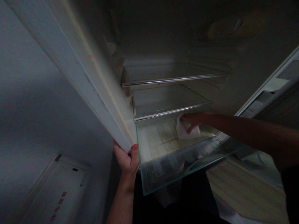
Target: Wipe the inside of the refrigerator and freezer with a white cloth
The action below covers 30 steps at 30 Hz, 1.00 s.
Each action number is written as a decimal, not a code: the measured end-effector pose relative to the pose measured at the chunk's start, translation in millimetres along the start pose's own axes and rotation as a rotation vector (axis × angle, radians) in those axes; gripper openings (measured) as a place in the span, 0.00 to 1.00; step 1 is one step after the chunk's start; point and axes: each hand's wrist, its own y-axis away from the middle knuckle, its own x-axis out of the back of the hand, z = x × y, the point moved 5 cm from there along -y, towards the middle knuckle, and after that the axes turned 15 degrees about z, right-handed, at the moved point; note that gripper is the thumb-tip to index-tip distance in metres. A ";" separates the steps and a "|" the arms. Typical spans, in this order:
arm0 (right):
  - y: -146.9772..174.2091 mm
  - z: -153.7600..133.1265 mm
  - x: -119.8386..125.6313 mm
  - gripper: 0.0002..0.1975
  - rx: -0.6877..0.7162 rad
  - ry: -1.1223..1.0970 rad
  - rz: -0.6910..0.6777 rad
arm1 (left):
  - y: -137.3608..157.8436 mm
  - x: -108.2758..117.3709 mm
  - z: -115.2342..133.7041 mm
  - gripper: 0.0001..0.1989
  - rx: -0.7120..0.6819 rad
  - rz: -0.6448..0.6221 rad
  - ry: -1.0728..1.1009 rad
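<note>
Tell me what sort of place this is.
Likely the inside of an open fridge: tiered glass shelves with shiny front edges, a clear glass sheet jutting forward, and a plain side wall enclosing them.

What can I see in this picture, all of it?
Refrigerator: 1, whitish, open, centre
Metal-edged glass shelves: 2, clear, inside
Green-edged glass panel: 1, clear, jutting forward below
Cloth or paper: 1, white, below those shelves
Apparent door: 1, whitish, right edge
Flat surface: 1, bluish grey, left
Red-marked panel: 1, pale, lower left
Striped surface: 1, tan, lower right
Clothing: count unclear, black, bottom
Left hand: 1, bare, gripping refrigerator's left edge
Right hand: 1, bare, on cloth or paper
</note>
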 end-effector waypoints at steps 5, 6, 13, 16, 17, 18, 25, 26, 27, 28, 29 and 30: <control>-41.2 -100.6 -13.9 0.67 0.303 0.023 -0.102 | 1.3 0.5 -3.0 0.39 0.017 -0.001 -0.036; -51.9 -126.1 -16.9 0.67 0.372 0.021 -0.109 | 1.2 0.5 -2.8 0.39 0.016 -0.001 -0.046; -103.4 -243.8 -31.1 0.65 0.498 0.049 -0.059 | 0.9 0.0 -5.1 0.41 0.010 -0.018 -0.065; -93.9 -230.8 -31.7 0.69 0.455 -0.019 -0.103 | 0.9 1.4 -6.2 0.42 -0.010 -0.018 -0.079; -87.7 -219.0 -30.8 0.70 0.427 -0.055 -0.121 | 0.8 1.8 -5.7 0.42 -0.014 -0.019 -0.082; -80.6 -204.1 -29.6 0.71 0.380 -0.086 -0.142 | 0.7 1.8 -5.1 0.42 -0.011 -0.023 -0.084; -12.3 -64.6 -9.0 0.71 -0.018 -0.046 -0.227 | 0.3 1.0 0.1 0.39 0.004 -0.025 -0.051; -1.8 -45.5 -7.9 0.71 -0.068 -0.022 -0.248 | 0.4 1.0 -0.1 0.39 0.002 -0.018 -0.046; 7.4 -28.9 -7.2 0.71 -0.110 0.001 -0.255 | 0.5 0.9 -0.5 0.39 0.006 -0.016 -0.042; 15.0 -15.1 -7.3 0.72 -0.146 0.021 -0.261 | 0.6 0.7 -1.1 0.40 0.010 -0.017 -0.039; 20.8 -5.0 -8.0 0.72 -0.168 0.031 -0.266 | 0.7 0.4 -1.5 0.40 0.016 -0.020 -0.037; 24.6 1.6 -8.9 0.73 -0.178 0.033 -0.266 | 0.8 0.1 -1.8 0.40 0.020 -0.026 -0.037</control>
